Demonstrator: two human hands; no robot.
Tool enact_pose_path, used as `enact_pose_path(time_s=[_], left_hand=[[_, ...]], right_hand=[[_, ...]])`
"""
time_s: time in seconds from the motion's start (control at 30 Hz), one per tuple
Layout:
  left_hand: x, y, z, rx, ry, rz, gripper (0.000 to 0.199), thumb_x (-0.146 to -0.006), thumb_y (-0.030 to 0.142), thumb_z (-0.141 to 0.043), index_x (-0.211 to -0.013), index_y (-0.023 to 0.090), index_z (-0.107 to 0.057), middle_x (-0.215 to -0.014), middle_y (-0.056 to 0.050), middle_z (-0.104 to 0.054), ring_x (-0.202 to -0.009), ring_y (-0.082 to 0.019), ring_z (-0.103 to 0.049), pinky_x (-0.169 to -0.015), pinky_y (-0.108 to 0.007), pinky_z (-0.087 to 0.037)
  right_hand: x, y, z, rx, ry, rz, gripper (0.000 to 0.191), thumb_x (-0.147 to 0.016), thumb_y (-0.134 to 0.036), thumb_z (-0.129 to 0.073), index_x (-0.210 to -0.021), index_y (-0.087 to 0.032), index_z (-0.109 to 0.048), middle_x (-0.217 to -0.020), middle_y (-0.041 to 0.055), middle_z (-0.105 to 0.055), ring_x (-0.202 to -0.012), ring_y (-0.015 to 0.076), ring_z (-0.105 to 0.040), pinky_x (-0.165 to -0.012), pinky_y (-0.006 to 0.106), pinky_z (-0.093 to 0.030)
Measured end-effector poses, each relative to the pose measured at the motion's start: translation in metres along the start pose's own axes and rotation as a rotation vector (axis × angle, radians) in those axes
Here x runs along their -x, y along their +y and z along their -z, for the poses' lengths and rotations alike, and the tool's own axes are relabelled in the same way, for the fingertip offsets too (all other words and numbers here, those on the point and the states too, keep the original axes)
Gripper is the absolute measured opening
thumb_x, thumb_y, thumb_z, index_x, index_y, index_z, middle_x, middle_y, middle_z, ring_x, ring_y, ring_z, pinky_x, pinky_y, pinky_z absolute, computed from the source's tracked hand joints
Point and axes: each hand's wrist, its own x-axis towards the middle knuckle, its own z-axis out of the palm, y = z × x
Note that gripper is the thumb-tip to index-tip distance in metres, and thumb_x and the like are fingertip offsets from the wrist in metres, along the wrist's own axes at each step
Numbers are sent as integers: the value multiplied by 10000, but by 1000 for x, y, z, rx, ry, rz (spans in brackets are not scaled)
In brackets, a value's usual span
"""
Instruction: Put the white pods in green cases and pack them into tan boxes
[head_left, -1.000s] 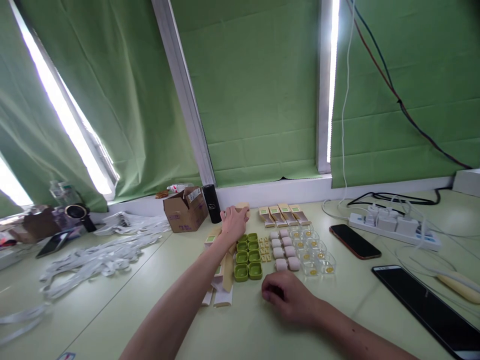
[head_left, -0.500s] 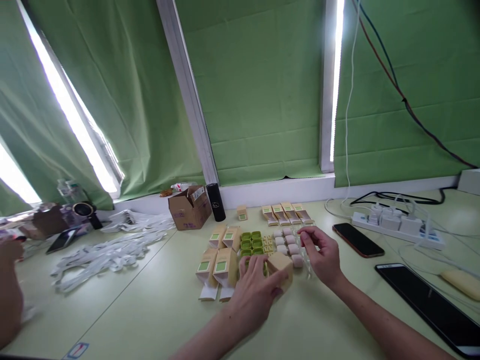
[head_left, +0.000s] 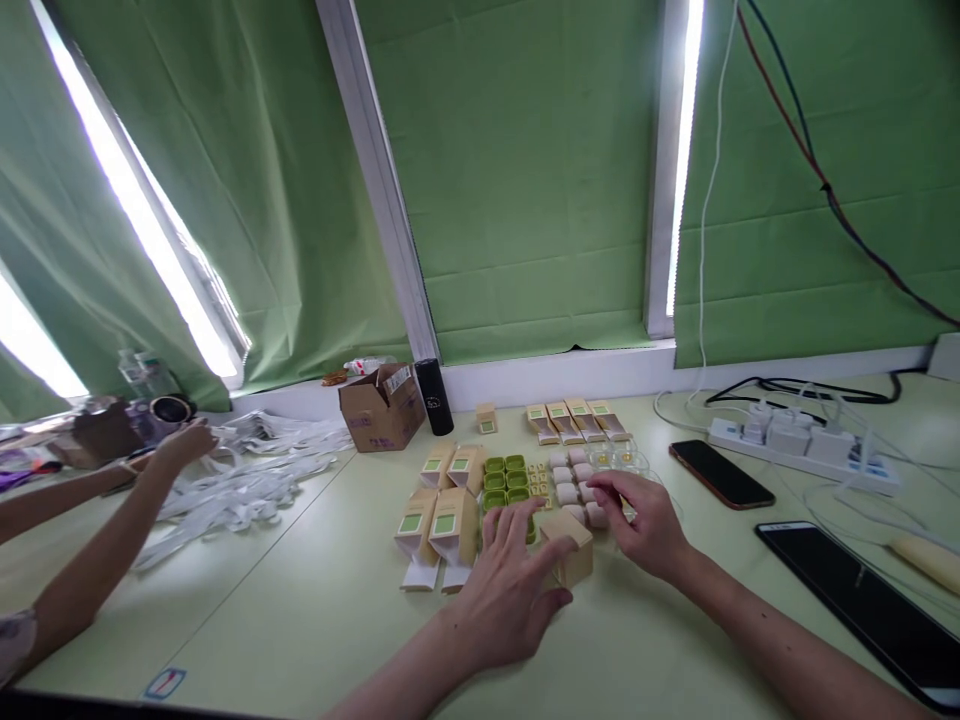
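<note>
My left hand (head_left: 510,590) reaches over the front of the green square cups (head_left: 504,478), its fingers spread. A small tan paper box (head_left: 576,555) stands beside its index finger and thumb; the hand is not closed around it. My right hand (head_left: 646,522) is at the pale pink rounded blocks (head_left: 564,476), thumb and fingertips pinched together; what they hold, if anything, is hidden. Small yellow pieces (head_left: 537,470) lie between the green cups and the pink blocks. Clear plastic cups (head_left: 626,457) sit just behind my right hand. Tan boxes with green labels (head_left: 454,525) stand at the left, flaps open.
More tan boxes (head_left: 574,420) line the back, near a single box (head_left: 486,418). A cardboard carton (head_left: 382,412) and black cylinder (head_left: 434,397) stand behind. Phones (head_left: 720,473), a tablet (head_left: 847,590) and a power strip (head_left: 802,450) lie right. Another person's arms (head_left: 112,530) work at white straps (head_left: 255,480).
My left hand has loosened from the tan box, now set on the table. My right hand has moved from the clear plastic to the pink blocks. The other person's arms have reached in.
</note>
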Motion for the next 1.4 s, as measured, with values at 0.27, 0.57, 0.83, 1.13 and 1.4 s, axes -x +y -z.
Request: enact_pose_path(time_s=[0.27, 0.57, 0.83, 1.13, 1.4], left_hand=[[-33, -15, -9, 143, 71, -56, 779, -779, 384, -855, -1390, 239, -395, -1431, -183, -447, -1389, -401, -398, -1146, -638, -336], [-19, -32, -20, 140, 173, -65, 536, -833, 255, -713, -1294, 227, -439, -1404, -165, -476, -1329, -360, -455, -1136, -598, -345], [-21, -40, -22, 127, 254, -11, 491, -823, 119, -634, -1265, 230, -449, -1313, -138, -517, -1240, -318, -498, -1082, -537, -398], [-19, -34, -17, 238, 267, -98, 444, -809, 107, -564, -1217, 230, -440, -1240, -126, -516, -1167, -301, -507, -1034, -511, -422], [-18, -33, -18, 207, 237, -102, 465, -798, 117, -562, -1229, 240, -437, -1241, -131, -531, -1155, -315, -528, -1013, -514, -419]], right_hand=[[7, -9, -3, -49, -237, 81, 349, -953, -119, -484, -1259, -228, -610, -1098, 113, -728, -983, 268, -685, -831, 404, -565], [12, -2, -9, -16, -224, 62, 376, -956, -97, -451, -1283, -229, -581, -1075, 96, -735, -977, 268, -681, -857, 425, -550], [11, -11, -5, -42, -190, 113, 364, -914, -64, -479, -1216, -245, -570, -840, 21, -686, -789, 237, -624, -766, 390, -480], [6, -13, -1, -44, -131, 124, 316, -935, -95, -488, -1203, -233, -584, -935, 57, -698, -871, 249, -631, -777, 395, -500], [10, -11, -4, 1, -144, 108, 319, -973, -115, -454, -1242, -228, -582, -911, 64, -700, -862, 252, -637, -773, 407, -514]])
